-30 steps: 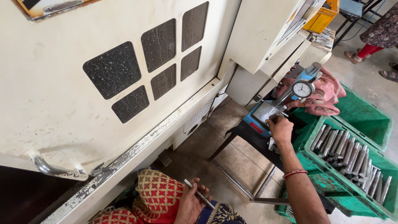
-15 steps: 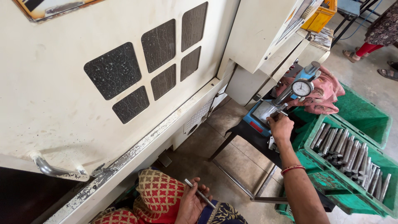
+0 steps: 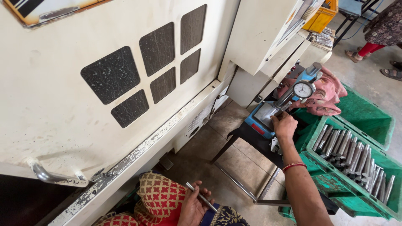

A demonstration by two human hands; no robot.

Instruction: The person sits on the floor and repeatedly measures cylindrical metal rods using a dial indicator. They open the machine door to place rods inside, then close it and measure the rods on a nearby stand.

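Observation:
My right hand (image 3: 284, 124) reaches out to the base of a dial gauge stand (image 3: 266, 117), fingers curled on something at the grey plate; what it grips is hidden. The round white dial (image 3: 303, 89) sits on the stand's column just above the hand. My left hand (image 3: 193, 205) rests low by my lap and holds a thin metal rod (image 3: 201, 196) across its fingers, next to red and gold patterned cloth (image 3: 159, 201).
A large cream machine door (image 3: 104, 75) with dark square windows and a metal handle (image 3: 50, 177) fills the left. Green crates (image 3: 318, 173) at right hold several steel rods (image 3: 356, 157). Pink cloth (image 3: 326, 94) lies behind the gauge. Another person's feet (image 3: 356, 54) stand far right.
My right hand has shifted slightly at the gauge base. The left hand still holds the rod in about the same place.

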